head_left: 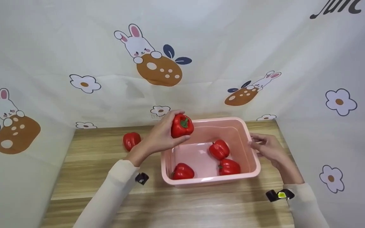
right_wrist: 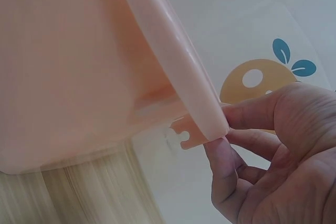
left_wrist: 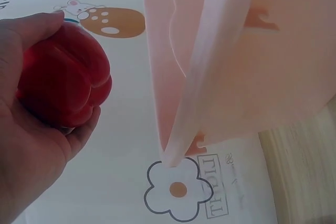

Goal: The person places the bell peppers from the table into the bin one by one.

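Backdrop lettering (head_left: 348,9) is cut off; hands (head_left: 163,135) (head_left: 270,147) grip pepper (head_left: 182,129) (left) and basin rim (head_left: 254,155) (right).

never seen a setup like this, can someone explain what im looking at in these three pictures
There is no machine here, just a person's left hand and right hand, both bare. The wide picture is taken from the head, looking forward and down. The two closer ones are taken from the left and right wrists. On the wooden surface stands a pink bin with three red peppers inside; another pepper lies to its left. The left hand holds a fifth pepper, while the right hand grips the bin's rim.
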The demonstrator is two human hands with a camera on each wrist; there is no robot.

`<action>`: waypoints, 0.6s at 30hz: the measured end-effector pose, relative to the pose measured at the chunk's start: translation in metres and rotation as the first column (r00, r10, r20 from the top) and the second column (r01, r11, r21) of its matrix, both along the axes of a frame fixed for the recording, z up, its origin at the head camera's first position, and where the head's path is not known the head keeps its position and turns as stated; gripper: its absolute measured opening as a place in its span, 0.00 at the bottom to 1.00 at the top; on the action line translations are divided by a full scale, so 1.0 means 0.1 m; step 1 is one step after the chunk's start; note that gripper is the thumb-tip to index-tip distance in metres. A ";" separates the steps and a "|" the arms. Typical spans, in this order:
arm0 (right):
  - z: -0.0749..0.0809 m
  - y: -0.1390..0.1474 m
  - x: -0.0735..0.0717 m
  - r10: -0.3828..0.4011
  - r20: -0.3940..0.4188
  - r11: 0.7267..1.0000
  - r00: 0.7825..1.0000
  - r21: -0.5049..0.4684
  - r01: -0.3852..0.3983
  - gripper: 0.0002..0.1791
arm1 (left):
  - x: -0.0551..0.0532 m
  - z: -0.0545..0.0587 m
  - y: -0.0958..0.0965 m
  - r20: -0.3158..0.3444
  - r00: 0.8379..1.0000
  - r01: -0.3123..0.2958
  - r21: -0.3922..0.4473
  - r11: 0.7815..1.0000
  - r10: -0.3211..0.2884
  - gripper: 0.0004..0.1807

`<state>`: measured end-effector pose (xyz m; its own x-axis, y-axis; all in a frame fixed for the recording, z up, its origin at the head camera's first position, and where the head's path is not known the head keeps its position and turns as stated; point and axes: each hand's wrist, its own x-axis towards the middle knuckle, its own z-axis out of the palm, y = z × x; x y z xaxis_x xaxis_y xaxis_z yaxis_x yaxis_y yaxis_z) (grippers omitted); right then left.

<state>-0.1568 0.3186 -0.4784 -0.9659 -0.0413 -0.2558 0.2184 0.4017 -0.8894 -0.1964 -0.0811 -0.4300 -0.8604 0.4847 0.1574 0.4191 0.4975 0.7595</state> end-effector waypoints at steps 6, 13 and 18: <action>0.00 0.00 0.01 -0.010 -0.006 1.000 1.000 0.009 0.010 0.27 | -0.01 0.00 0.05 -0.058 0.998 0.012 -0.068 0.998 -0.016 0.44; -0.01 0.00 0.01 -0.023 0.003 1.000 1.000 0.013 0.023 0.27 | -0.02 -0.01 0.08 -0.090 0.995 0.025 -0.140 0.990 -0.038 0.45; 0.01 -0.01 0.01 -0.015 0.002 1.000 1.000 0.004 0.015 0.28 | -0.02 0.01 0.10 -0.070 0.997 0.021 -0.161 0.987 -0.033 0.46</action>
